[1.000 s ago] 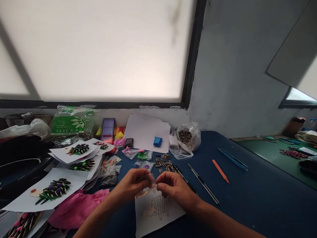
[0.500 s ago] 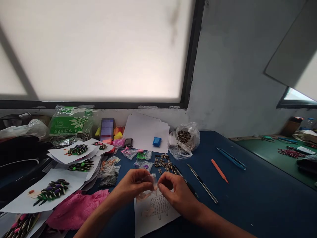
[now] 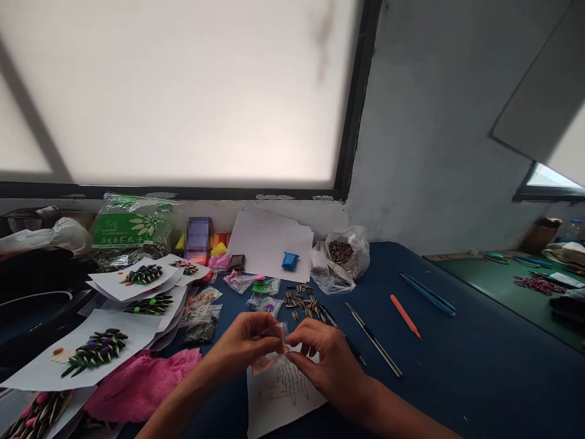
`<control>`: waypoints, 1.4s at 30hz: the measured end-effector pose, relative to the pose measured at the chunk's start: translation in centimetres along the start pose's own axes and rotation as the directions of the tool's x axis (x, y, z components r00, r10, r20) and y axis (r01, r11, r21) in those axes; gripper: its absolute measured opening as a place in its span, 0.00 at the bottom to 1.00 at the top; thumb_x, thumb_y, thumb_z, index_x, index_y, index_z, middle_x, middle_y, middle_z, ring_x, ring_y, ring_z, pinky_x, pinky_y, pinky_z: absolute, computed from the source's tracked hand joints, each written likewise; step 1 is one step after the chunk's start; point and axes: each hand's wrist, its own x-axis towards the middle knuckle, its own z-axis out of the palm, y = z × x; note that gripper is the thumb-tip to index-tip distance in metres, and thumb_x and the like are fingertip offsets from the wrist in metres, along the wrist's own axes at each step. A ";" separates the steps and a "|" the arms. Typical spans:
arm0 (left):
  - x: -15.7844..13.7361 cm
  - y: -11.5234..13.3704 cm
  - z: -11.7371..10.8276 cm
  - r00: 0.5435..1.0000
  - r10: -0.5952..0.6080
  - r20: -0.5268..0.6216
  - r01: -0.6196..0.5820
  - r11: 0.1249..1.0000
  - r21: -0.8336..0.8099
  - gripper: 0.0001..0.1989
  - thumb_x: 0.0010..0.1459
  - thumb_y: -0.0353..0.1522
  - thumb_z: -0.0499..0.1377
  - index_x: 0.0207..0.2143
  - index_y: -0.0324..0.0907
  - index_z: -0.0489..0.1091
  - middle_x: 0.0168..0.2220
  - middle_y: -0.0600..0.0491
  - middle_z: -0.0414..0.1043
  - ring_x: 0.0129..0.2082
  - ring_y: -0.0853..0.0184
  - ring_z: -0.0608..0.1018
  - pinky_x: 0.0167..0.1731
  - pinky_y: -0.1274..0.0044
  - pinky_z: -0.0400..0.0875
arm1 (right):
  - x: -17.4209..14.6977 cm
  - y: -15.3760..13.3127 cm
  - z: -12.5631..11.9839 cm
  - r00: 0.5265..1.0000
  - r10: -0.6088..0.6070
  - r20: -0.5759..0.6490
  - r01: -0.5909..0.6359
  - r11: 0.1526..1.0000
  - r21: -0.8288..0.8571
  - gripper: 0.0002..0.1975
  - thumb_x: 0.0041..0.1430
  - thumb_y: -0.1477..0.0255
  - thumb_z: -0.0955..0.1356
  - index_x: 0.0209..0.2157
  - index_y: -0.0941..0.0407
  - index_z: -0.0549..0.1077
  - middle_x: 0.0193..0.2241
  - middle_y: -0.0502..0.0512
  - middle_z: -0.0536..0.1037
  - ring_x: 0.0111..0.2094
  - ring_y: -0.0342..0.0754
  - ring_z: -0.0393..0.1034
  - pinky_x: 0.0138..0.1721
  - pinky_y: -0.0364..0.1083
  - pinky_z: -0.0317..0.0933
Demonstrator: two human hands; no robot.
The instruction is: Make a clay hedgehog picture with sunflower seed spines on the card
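Between my two hands is a small clear plastic bag [image 3: 269, 361] with something pale peach inside. My left hand [image 3: 253, 341] pinches the bag from the left. The fingertips of my right hand [image 3: 322, 356] are pressed together at the bag's right edge; whether they grip film or a bit of its contents is too small to tell. Beneath them lies a white sheet [image 3: 274, 414] with a pencil-like drawing of a scaly body on legs, and a pale peach patch at its left. Loose striped sunflower seeds [image 3: 304, 302] lie just beyond my hands.
To the right lie a black pen [image 3: 354, 350], a metal craft knife [image 3: 375, 341], an orange marker-like tool [image 3: 406, 317] and blue tweezers [image 3: 428, 294]. On the left are seed-decorated papers [image 3: 141, 341] and a pink cloth [image 3: 141, 390]. Behind stand a seed bag [image 3: 340, 253] and a blue packet [image 3: 289, 261].
My right hand has shifted slightly left, its fingers now closing at the bag's edge. My left hand has stayed almost in place with the bag.
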 end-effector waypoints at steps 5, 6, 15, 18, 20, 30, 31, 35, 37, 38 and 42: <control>0.3 -0.6 -0.2 1.000 -0.003 0.005 0.003 1.000 -0.028 0.11 0.43 0.36 0.65 0.27 0.39 0.71 0.26 0.55 0.75 0.25 0.70 0.74 0.29 0.79 0.65 | 0.2 -0.2 -0.2 1.000 0.010 -0.019 -0.011 1.000 -0.021 0.05 0.58 0.76 0.67 0.30 0.57 0.75 0.29 0.51 0.74 0.28 0.42 0.68 0.29 0.41 0.60; 0.3 -0.8 -0.4 1.000 0.007 -0.012 -0.007 1.000 -0.006 0.11 0.44 0.36 0.65 0.28 0.39 0.71 0.26 0.55 0.75 0.26 0.70 0.74 0.28 0.79 0.65 | 0.2 -0.3 -0.3 0.999 0.032 -0.037 -0.033 0.999 -0.014 0.05 0.58 0.76 0.67 0.30 0.57 0.74 0.28 0.51 0.73 0.28 0.42 0.67 0.29 0.41 0.60; -0.2 -1.9 -2.6 0.916 0.219 -0.337 0.090 0.706 0.702 0.13 0.53 0.31 0.51 0.39 0.42 0.71 0.28 0.54 0.73 0.28 0.64 0.75 0.28 0.76 0.64 | -0.7 0.4 0.4 0.989 0.091 0.120 -0.077 0.991 -0.112 0.04 0.55 0.79 0.68 0.29 0.57 0.74 0.30 0.51 0.74 0.29 0.43 0.67 0.30 0.41 0.59; -0.2 -2.4 -3.1 0.886 0.279 -0.370 0.188 0.513 0.837 0.16 0.54 0.29 0.53 0.45 0.42 0.71 0.37 0.49 0.76 0.40 0.58 0.77 0.38 0.71 0.68 | -1.1 0.8 0.9 0.989 0.060 0.137 -0.041 0.990 -0.135 0.03 0.55 0.79 0.69 0.30 0.57 0.75 0.30 0.51 0.74 0.30 0.43 0.67 0.31 0.41 0.59; -0.2 -2.3 -3.1 0.847 0.374 -0.378 0.221 0.399 0.890 0.19 0.53 0.27 0.55 0.49 0.41 0.70 0.45 0.45 0.74 0.47 0.53 0.74 0.46 0.66 0.67 | -1.2 1.0 1.1 0.989 0.039 0.143 -0.017 0.989 -0.148 0.04 0.55 0.79 0.69 0.30 0.57 0.75 0.30 0.51 0.74 0.30 0.43 0.67 0.31 0.41 0.58; -0.3 -0.9 -1.1 0.983 0.165 -0.080 -0.045 0.640 0.767 0.06 0.51 0.26 0.56 0.27 0.41 0.72 0.25 0.56 0.72 0.26 0.68 0.72 0.26 0.79 0.62 | -1.1 1.0 1.8 0.977 -0.086 0.195 0.151 0.924 -0.352 0.04 0.57 0.78 0.69 0.29 0.57 0.75 0.29 0.51 0.74 0.33 0.44 0.68 0.33 0.41 0.57; -0.3 -1.0 -1.0 0.990 0.129 -0.058 -0.040 0.648 0.760 0.06 0.50 0.26 0.56 0.28 0.41 0.73 0.25 0.56 0.72 0.26 0.68 0.72 0.26 0.80 0.61 | -1.1 0.9 1.8 0.973 -0.085 0.214 0.163 0.911 -0.380 0.04 0.58 0.78 0.69 0.29 0.57 0.75 0.30 0.51 0.73 0.32 0.44 0.67 0.33 0.41 0.56; -0.3 -1.2 -0.9 0.997 0.075 -0.028 -0.027 0.648 0.761 0.07 0.49 0.26 0.56 0.31 0.41 0.73 0.28 0.56 0.72 0.28 0.69 0.71 0.25 0.80 0.59 | -0.9 0.7 1.6 0.946 -0.091 0.311 0.233 0.858 -0.458 0.06 0.60 0.77 0.68 0.29 0.57 0.75 0.30 0.52 0.73 0.32 0.44 0.66 0.31 0.41 0.55; -0.3 -1.1 -0.9 0.998 0.062 -0.027 -0.019 0.641 0.767 0.07 0.49 0.27 0.56 0.31 0.41 0.73 0.28 0.56 0.71 0.28 0.69 0.71 0.26 0.80 0.58 | -0.9 0.5 1.5 0.934 -0.104 0.343 0.272 0.828 -0.489 0.06 0.60 0.76 0.68 0.29 0.57 0.75 0.29 0.52 0.73 0.32 0.44 0.66 0.31 0.42 0.54; -0.3 -1.1 -0.9 0.998 0.060 -0.027 -0.018 0.639 0.769 0.07 0.49 0.27 0.56 0.31 0.41 0.72 0.28 0.56 0.71 0.28 0.69 0.71 0.26 0.80 0.59 | -0.9 0.4 1.4 0.930 -0.110 0.351 0.286 0.817 -0.500 0.06 0.61 0.77 0.67 0.29 0.58 0.74 0.29 0.52 0.73 0.32 0.44 0.65 0.31 0.42 0.54; -0.2 -1.1 -0.9 0.998 0.054 -0.024 -0.016 0.627 0.779 0.07 0.50 0.27 0.56 0.32 0.42 0.72 0.28 0.56 0.71 0.28 0.68 0.70 0.27 0.80 0.59 | -1.1 -0.3 1.1 0.925 -0.115 0.361 0.296 0.814 -0.499 0.07 0.61 0.76 0.66 0.29 0.58 0.74 0.31 0.54 0.72 0.33 0.45 0.64 0.33 0.43 0.55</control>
